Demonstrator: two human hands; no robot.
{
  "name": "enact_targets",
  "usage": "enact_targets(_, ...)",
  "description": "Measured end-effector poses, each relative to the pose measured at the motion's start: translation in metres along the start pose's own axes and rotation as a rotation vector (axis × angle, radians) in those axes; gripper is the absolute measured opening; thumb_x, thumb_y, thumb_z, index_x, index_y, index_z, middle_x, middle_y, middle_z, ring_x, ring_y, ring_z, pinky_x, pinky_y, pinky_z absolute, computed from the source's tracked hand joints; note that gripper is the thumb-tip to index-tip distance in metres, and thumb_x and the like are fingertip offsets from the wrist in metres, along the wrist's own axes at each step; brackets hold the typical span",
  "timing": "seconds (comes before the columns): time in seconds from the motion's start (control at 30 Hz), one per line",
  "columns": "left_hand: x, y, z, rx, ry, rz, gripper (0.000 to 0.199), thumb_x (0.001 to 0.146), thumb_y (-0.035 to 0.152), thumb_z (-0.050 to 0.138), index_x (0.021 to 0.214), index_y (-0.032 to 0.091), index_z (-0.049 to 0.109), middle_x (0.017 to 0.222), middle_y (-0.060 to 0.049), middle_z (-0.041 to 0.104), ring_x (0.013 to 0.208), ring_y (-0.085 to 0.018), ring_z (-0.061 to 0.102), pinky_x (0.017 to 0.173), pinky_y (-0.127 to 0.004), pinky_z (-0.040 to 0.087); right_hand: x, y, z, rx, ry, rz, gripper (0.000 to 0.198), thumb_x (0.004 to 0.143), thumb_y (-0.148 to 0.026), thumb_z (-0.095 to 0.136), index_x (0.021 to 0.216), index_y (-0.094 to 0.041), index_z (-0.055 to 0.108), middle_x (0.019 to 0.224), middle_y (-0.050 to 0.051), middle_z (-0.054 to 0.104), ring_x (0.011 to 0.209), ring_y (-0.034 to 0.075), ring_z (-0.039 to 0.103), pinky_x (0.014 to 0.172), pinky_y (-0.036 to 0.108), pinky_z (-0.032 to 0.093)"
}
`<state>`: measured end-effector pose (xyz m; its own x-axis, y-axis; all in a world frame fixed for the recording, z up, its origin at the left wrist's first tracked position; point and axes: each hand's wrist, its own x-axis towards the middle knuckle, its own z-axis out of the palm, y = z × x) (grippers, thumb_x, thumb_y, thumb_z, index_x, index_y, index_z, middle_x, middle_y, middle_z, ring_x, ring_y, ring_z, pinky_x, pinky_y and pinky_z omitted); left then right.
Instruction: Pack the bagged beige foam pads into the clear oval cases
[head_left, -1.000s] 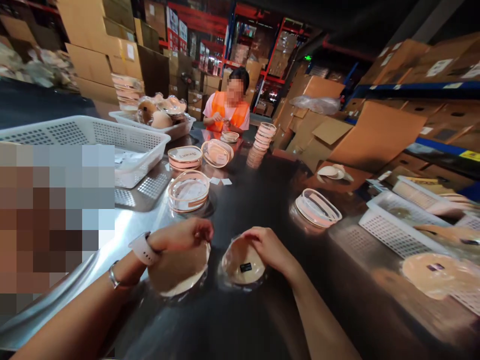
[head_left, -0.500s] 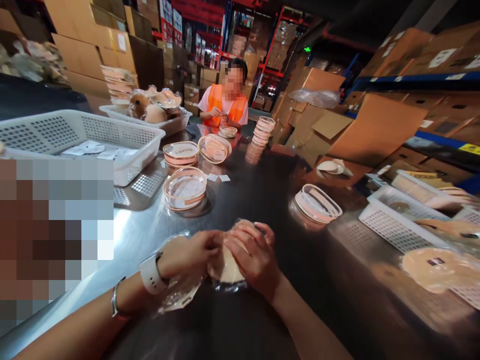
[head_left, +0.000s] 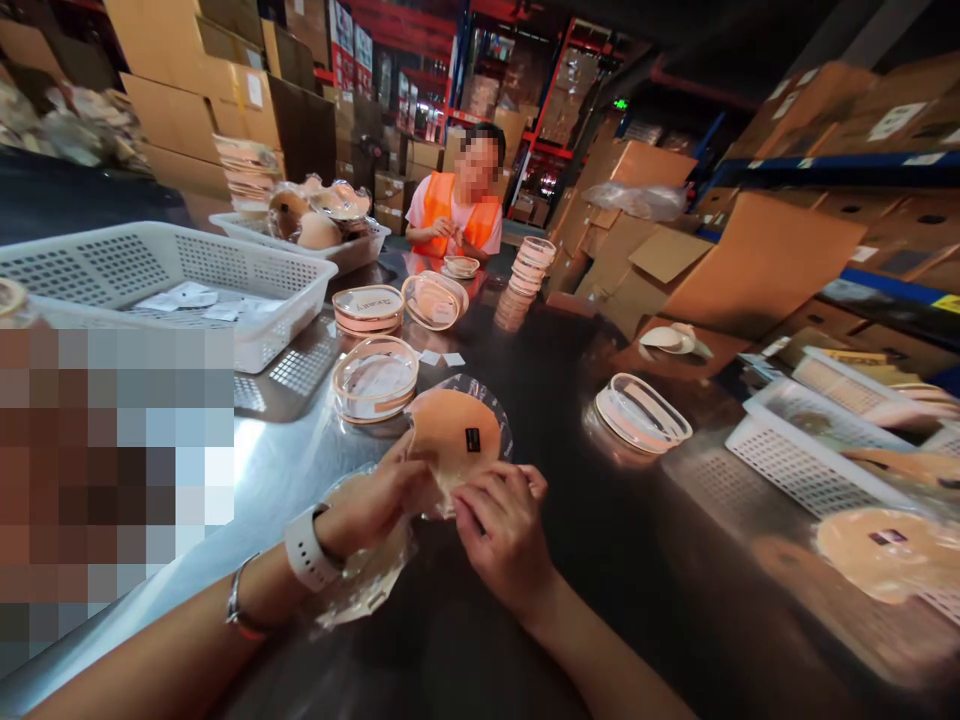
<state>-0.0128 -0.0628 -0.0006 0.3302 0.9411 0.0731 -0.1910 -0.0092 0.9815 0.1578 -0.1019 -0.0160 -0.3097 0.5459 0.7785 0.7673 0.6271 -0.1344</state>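
A peach stick-on bra cup (head_left: 446, 425) with a small black label and a clear plastic rim is held up in front of me. My left hand (head_left: 386, 500), with a white watch band on its wrist, is closed on the cup's left edge. At the lower right edge, my right hand (head_left: 506, 530) has its fingers closed on the cup or its film; the fingertips are partly hidden. Under my left wrist lies another pale piece in crinkled clear film (head_left: 367, 585). Just beyond the cup stands an oval clear-lidded case (head_left: 375, 378).
More cases (head_left: 367, 310) and small white slips (head_left: 442, 359) lie ahead. White baskets (head_left: 285, 340) stand left, others (head_left: 795, 450) right. A lone case (head_left: 643, 413) and a wrapped bra (head_left: 877, 550) are on the right. Across the table sits a person in an orange vest (head_left: 439, 205).
The bra cup has been raised and turned so its labelled face shows. My left hand has shifted to its left edge, and my right hand has slid down to its lower edge.
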Motion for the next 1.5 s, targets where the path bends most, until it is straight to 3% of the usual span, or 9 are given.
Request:
enact_targets(0.13, -0.002, -0.017, -0.005, -0.103, -0.118, -0.081, 0.018, 0.064, 0.017, 0.069, 0.052, 0.016, 0.057, 0.068, -0.002, 0.054, 0.062, -0.013, 0.051, 0.061, -0.028, 0.049, 0.001, 0.002, 0.000, -0.034, 0.000, 0.022, 0.013, 0.092, -0.015, 0.056, 0.085, -0.020, 0.065, 0.074, -0.001, 0.068, 0.084, 0.018, 0.056, 0.089, 0.040, 0.030)
enact_targets(0.23, -0.002, -0.018, 0.005, -0.233, -0.212, -0.090, 0.012, 0.074, 0.028, 0.070, 0.081, 0.019, 0.067, 0.095, -0.005, 0.064, 0.085, -0.019, 0.061, 0.079, -0.033, 0.053, 0.000, 0.004, 0.001, -0.072, 0.009, 0.023, 0.015, 0.094, -0.018, 0.054, 0.083, -0.021, 0.065, 0.070, 0.000, 0.065, 0.083, 0.019, 0.054, 0.088, 0.040, 0.030)
enact_targets(0.4, -0.002, -0.005, 0.019, -0.191, -0.268, 0.056, 0.071, 0.059, 0.014, 0.083, 0.124, 0.024, 0.055, 0.129, -0.007, 0.061, 0.120, -0.025, 0.055, 0.103, -0.034, 0.043, -0.002, 0.008, 0.003, -0.099, 0.006, 0.025, 0.014, 0.093, -0.020, 0.057, 0.083, -0.022, 0.066, 0.070, 0.000, 0.065, 0.082, 0.020, 0.053, 0.088, 0.040, 0.030)
enact_targets(0.67, -0.001, -0.015, 0.016, -0.294, -0.123, -0.188, 0.064, 0.063, 0.017, 0.080, 0.122, 0.024, 0.057, 0.110, -0.006, 0.070, 0.093, -0.024, 0.067, 0.070, -0.031, 0.056, 0.000, 0.006, 0.003, -0.138, 0.004, -0.040, 0.014, 0.092, -0.015, 0.055, 0.098, -0.020, 0.067, 0.085, 0.003, 0.071, 0.090, 0.021, 0.057, 0.091, 0.041, 0.032)
enact_targets(0.77, 0.002, -0.014, 0.014, -0.319, -0.048, -0.195, 0.036, 0.065, 0.015, 0.078, 0.099, 0.018, 0.067, 0.092, -0.004, 0.073, 0.080, -0.018, 0.066, 0.067, -0.024, 0.055, -0.003, -0.012, -0.001, -0.121, 0.018, -0.146, 0.021, 0.094, -0.018, 0.048, 0.107, -0.014, 0.064, 0.086, 0.007, 0.070, 0.082, 0.021, 0.060, 0.082, 0.041, 0.038)
enact_targets(0.93, 0.010, -0.013, 0.009, -0.478, 0.050, -0.275, 0.038, 0.067, 0.003, 0.073, 0.104, 0.014, 0.067, 0.098, -0.007, 0.073, 0.085, -0.018, 0.070, 0.080, -0.027, 0.060, -0.031, -0.045, 0.016, 0.191, -0.377, -0.390, 0.054, 0.102, -0.052, 0.022, 0.120, -0.014, 0.055, 0.059, 0.000, 0.066, 0.047, 0.016, 0.058, 0.043, 0.032, 0.029)
enact_targets(1.13, 0.018, -0.010, 0.006, -0.563, 0.139, -0.387, 0.012, 0.082, 0.003, 0.060, 0.091, 0.007, 0.066, 0.081, -0.010, 0.071, 0.071, -0.017, 0.071, 0.065, -0.023, 0.062, -0.036, -0.052, 0.028, 0.404, -0.882, -0.054, 0.044, 0.095, -0.056, 0.047, 0.122, -0.023, 0.058, 0.094, 0.002, 0.076, 0.076, 0.017, 0.072, 0.055, 0.022, 0.040)
enact_targets(1.3, 0.018, -0.006, 0.003, -0.556, 0.147, -0.316, 0.012, 0.081, -0.002, 0.061, 0.085, 0.006, 0.070, 0.082, -0.010, 0.073, 0.076, -0.016, 0.072, 0.072, -0.021, 0.062, -0.014, -0.037, 0.016, 0.291, -0.757, 0.356, 0.027, 0.095, -0.034, 0.051, 0.080, -0.019, 0.067, 0.081, 0.004, 0.075, 0.073, 0.017, 0.070, 0.060, 0.024, 0.038)
enact_targets(1.5, 0.020, -0.007, 0.000, -0.585, 0.199, -0.338, 0.011, 0.079, -0.003, 0.064, 0.082, 0.005, 0.071, 0.082, -0.011, 0.075, 0.077, -0.014, 0.072, 0.074, -0.019, 0.061, 0.000, 0.006, 0.022, 0.113, -0.567, 0.582, 0.005, 0.082, -0.014, 0.062, 0.079, -0.018, 0.063, 0.082, 0.004, 0.072, 0.079, 0.020, 0.067, 0.069, 0.027, 0.040)
